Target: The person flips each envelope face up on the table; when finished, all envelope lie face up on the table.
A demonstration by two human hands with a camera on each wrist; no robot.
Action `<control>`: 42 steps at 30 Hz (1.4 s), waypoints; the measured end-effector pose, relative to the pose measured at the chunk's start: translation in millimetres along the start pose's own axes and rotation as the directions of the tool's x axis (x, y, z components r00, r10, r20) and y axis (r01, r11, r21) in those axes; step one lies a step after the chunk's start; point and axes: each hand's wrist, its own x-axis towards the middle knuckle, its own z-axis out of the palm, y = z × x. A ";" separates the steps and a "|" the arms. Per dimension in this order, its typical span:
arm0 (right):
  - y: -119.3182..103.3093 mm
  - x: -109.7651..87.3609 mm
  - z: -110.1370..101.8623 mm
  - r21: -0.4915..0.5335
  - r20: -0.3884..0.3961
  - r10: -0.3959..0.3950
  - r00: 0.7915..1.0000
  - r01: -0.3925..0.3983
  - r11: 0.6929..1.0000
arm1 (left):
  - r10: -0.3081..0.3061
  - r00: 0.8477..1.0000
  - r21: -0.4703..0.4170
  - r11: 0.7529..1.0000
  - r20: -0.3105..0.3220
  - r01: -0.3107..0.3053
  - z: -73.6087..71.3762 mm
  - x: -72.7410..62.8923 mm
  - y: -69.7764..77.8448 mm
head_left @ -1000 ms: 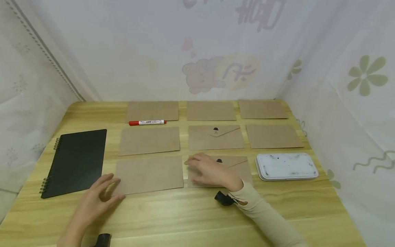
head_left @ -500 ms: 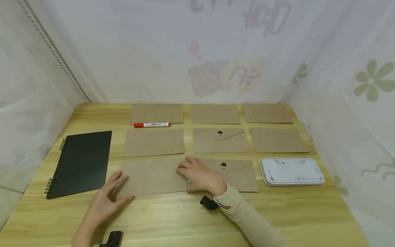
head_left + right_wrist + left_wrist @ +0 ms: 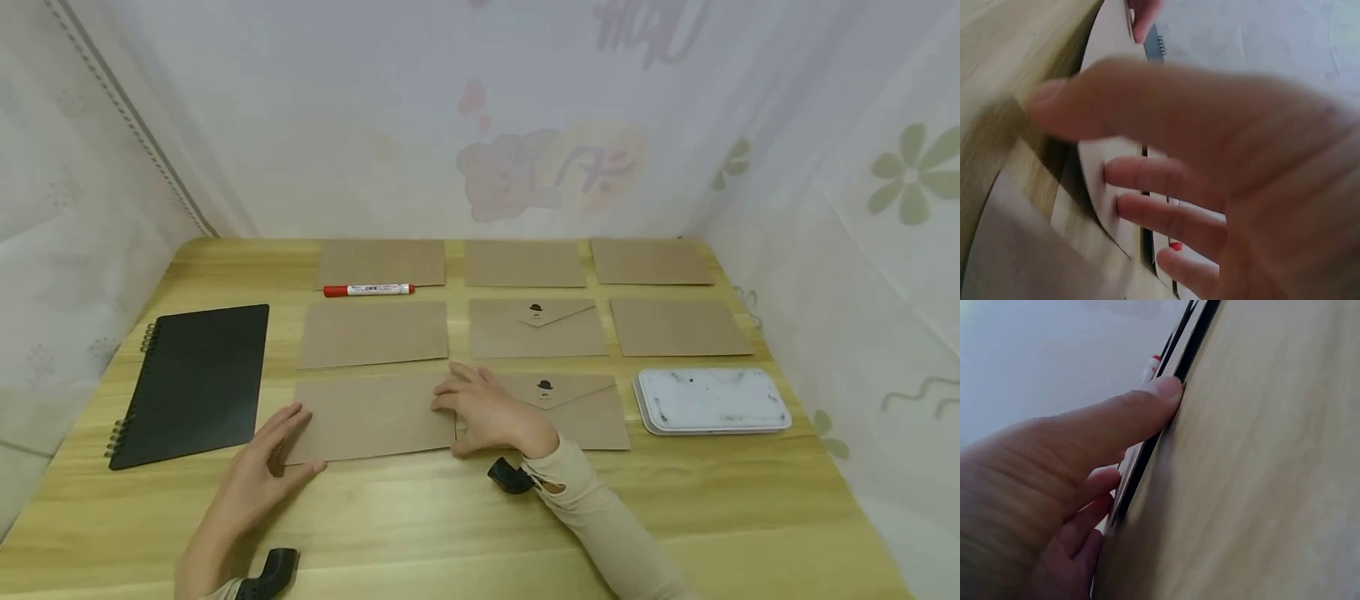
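In the head view, a plain brown envelope (image 3: 367, 417) lies at the front left of a grid of similar envelopes. My left hand (image 3: 258, 475) is at its left end, fingers by the side edge and thumb by the near edge. The left wrist view shows the left thumb (image 3: 1163, 390) touching the envelope's edge, fingers loosely bent beyond. My right hand (image 3: 491, 417) is over the envelope's right end. Its fingertips (image 3: 1125, 206) rest on the paper, thumb apart from them. The right hand partly covers the neighbouring front envelope (image 3: 585, 412) with a hat print.
A red marker (image 3: 369, 290) lies at the back-left envelope's near edge. Left stands a black spiral notebook (image 3: 191, 383); right, a white tin case (image 3: 712, 402). More envelopes (image 3: 536, 329) fill the rows behind. White printed cloth (image 3: 337, 125) surrounds the wooden table (image 3: 420, 533).
My right hand has moved left, from over the hat-printed front envelope onto the right end of the front-left one. The left hand stays at the left end. The view has shifted slightly.
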 end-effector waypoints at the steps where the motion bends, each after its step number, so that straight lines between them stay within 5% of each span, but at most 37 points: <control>1: 1.3 0.4 -0.4 0.018 -0.004 -0.005 1.000 0.005 1.000 | 0.004 1.000 0.004 1.000 0.003 -0.004 -0.6 1.0 -0.3; 10: 5.7 2.1 -3.3 0.078 -0.007 -0.050 0.999 0.050 0.996 | 0.023 0.999 -0.043 0.999 0.048 -0.021 -1.5 0.3 0.5; 18: 2.6 1.0 -3.4 0.188 -0.026 0.000 1.000 0.005 0.982 | 0.019 0.999 -0.053 0.998 0.038 -0.017 -3.3 1.4 4.0; 32: 19.7 11.3 6.8 0.381 -0.212 0.014 0.977 0.069 0.922 | 0.022 0.983 -0.004 1.000 -0.181 -0.023 3.4 6.7 6.4; 36: 15.5 15.0 9.8 0.364 -0.376 0.062 0.925 0.086 0.928 | 0.009 0.976 0.009 1.000 -0.218 -0.008 5.1 10.1 7.4; 39: 9.3 18.4 12.7 0.258 -0.528 0.054 0.848 0.099 0.961 | -0.013 0.973 0.008 1.000 -0.231 0.016 6.8 9.4 7.6; 42: 4.5 23.1 17.6 0.099 -0.650 -0.033 0.759 0.128 0.987 | -0.045 0.970 0.012 0.999 -0.237 0.049 7.4 6.1 8.3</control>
